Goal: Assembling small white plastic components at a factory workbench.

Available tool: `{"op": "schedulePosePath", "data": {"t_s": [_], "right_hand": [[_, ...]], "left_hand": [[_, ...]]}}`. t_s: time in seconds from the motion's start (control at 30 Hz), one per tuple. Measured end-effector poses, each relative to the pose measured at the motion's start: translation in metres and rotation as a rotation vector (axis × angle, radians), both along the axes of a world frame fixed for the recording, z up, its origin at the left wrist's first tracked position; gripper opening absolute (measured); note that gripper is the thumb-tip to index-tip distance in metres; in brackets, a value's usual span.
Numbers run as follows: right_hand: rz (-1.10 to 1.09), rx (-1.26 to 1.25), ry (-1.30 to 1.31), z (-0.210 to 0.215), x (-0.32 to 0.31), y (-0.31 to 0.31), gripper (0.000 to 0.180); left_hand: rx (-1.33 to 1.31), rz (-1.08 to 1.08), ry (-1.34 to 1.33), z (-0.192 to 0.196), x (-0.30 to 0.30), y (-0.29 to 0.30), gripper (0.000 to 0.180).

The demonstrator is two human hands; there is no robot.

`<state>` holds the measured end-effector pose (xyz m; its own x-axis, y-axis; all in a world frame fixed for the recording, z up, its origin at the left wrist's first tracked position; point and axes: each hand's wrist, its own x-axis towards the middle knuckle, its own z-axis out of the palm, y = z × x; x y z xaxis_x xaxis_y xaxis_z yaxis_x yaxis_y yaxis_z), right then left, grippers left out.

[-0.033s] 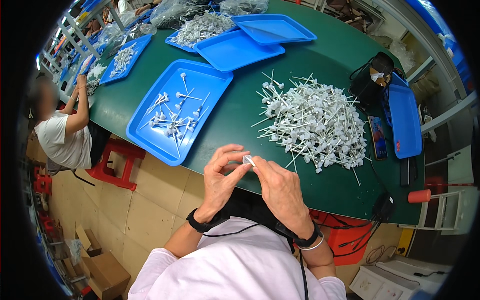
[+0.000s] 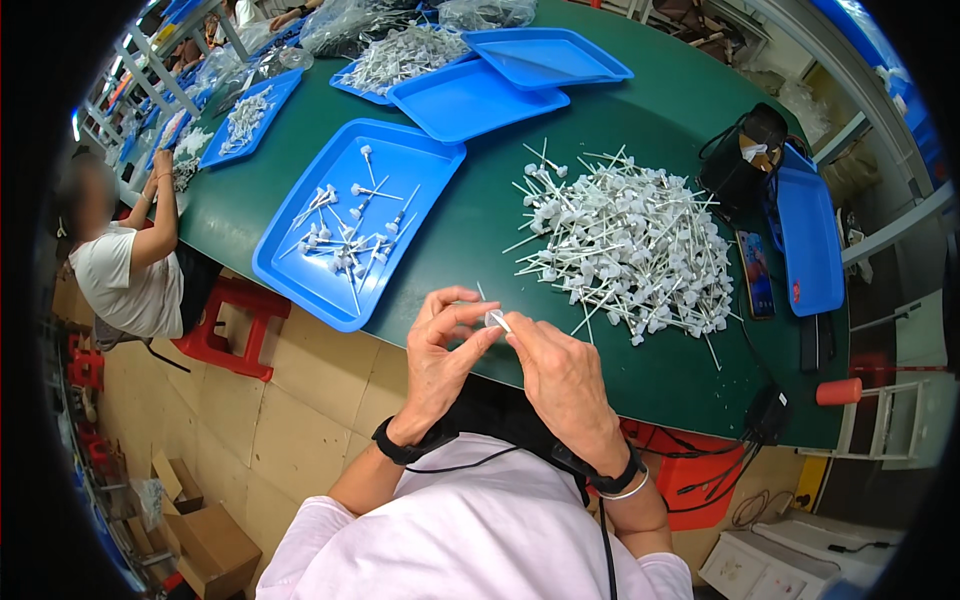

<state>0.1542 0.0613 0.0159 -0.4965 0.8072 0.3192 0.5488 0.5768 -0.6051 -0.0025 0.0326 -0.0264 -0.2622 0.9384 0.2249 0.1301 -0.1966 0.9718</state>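
Just past the table's near edge, my left hand (image 2: 437, 362) and my right hand (image 2: 562, 378) meet fingertip to fingertip. Between them is a small white plastic pump head (image 2: 494, 318), pinched by both. A thin pale tube (image 2: 481, 290) shows above my left fingers; whether it joins the held head is hidden. Ahead to the right lies a big heap of white pump heads with thin tubes (image 2: 630, 245). Ahead to the left, a blue tray (image 2: 290, 265) carries several similar pieces (image 2: 320, 238) lying loosely.
More blue trays (image 2: 480, 105) overlap at the back, one piled with white parts (image 2: 410, 55). On the right are a phone (image 2: 755, 275), a black bag (image 2: 745, 155), a blue tray (image 2: 812, 245) and cables. A co-worker (image 2: 135, 245) sits at left near a red stool (image 2: 235, 320).
A thin tube now shows above my left fingers where none was visible before. Those fingers have shifted very slightly; all else looks the same.
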Motion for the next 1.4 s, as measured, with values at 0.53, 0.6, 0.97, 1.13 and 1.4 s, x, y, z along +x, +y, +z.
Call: {"op": "schedulePosePath", "data": {"t_s": [0.53, 0.6, 0.97, 1.13, 1.4], "right_hand": [[0.099, -0.222, 0.127, 0.001, 0.007, 0.013, 0.016], [0.120, -0.239, 0.120, 0.001, 0.008, 0.016, 0.017], [0.259, -0.705, 0.054, 0.003, 0.015, 0.042, 0.024], [0.196, -0.568, 0.122, -0.004, 0.012, 0.034, 0.024], [0.140, -0.292, 0.052, 0.001, 0.008, 0.022, 0.018]], "left_hand": [[-0.189, -0.098, -0.272, -0.004, -0.005, -0.007, 0.029], [-0.185, -0.086, -0.256, -0.004, -0.004, -0.008, 0.028], [-0.100, -0.026, 0.130, 0.003, -0.003, -0.011, 0.026], [-0.152, -0.049, -0.260, -0.006, 0.002, -0.006, 0.027], [-0.193, -0.072, -0.316, -0.003, -0.001, -0.005, 0.028]]}}
